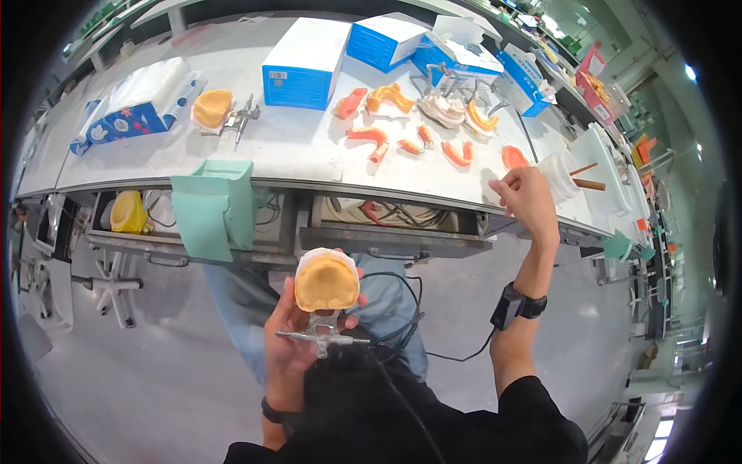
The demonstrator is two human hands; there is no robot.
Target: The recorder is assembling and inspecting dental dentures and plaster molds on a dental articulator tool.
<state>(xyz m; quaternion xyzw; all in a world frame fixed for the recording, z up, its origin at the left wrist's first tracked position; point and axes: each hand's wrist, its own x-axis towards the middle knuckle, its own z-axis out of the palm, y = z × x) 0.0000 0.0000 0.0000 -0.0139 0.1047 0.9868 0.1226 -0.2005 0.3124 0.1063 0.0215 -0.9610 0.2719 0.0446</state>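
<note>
My left hand (287, 340) holds a metal dental articulator (323, 337) in front of my lap, its fingers wrapped around it from the side and behind. Mounted on it, a yellow plaster dental cast (328, 283) with a white base faces up. My right hand (525, 199) is over the table's front edge at the right, fingers curled and tips drawn together. Whatever those fingertips may pinch is too small to make out. Just beyond them lies a pink-orange wax piece (514, 157). Further left are a U-shaped wax rim (457, 154) and a larger wax rim (369, 141).
Blue-and-white boxes (297, 87) line the table's back. Another yellow cast (212, 108) sits by a metal articulator part (246, 117) and a tissue pack (139, 114). A green paper bin (212, 203) hangs before open drawers (394, 237). A translucent cup (558, 176) stands far right.
</note>
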